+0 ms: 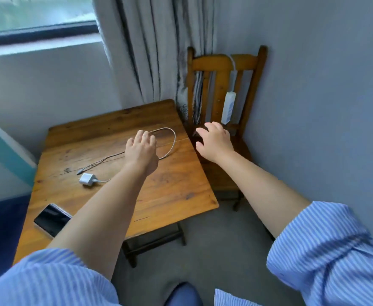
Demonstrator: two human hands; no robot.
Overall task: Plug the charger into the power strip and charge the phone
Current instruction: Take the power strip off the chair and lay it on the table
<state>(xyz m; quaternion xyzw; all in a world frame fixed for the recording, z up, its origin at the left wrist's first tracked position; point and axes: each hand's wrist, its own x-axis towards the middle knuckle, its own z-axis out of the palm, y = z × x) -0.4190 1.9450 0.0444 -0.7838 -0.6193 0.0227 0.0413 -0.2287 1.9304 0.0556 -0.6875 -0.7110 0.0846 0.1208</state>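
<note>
A white charger (87, 179) lies on the wooden table (172, 191), and its grey cable (173, 140) loops across the tabletop. The cable's free plug end rests just left of the charger. A phone (52, 219) with a dark screen lies face up near the table's front left corner, partly hidden by my left forearm. A white power strip (228, 108) hangs upright against the back of a wooden chair (219, 62). My left hand (141, 149) hovers over the cable loop, fingers apart, holding nothing. My right hand (214, 141) is open above the chair seat, just below the strip.
The chair stands in the corner between a grey curtain (154, 45) and the right wall. A window (37, 21) is at the upper left. Something dark blue (2, 228) borders the table's left side. Grey carpet (214, 246) lies in front.
</note>
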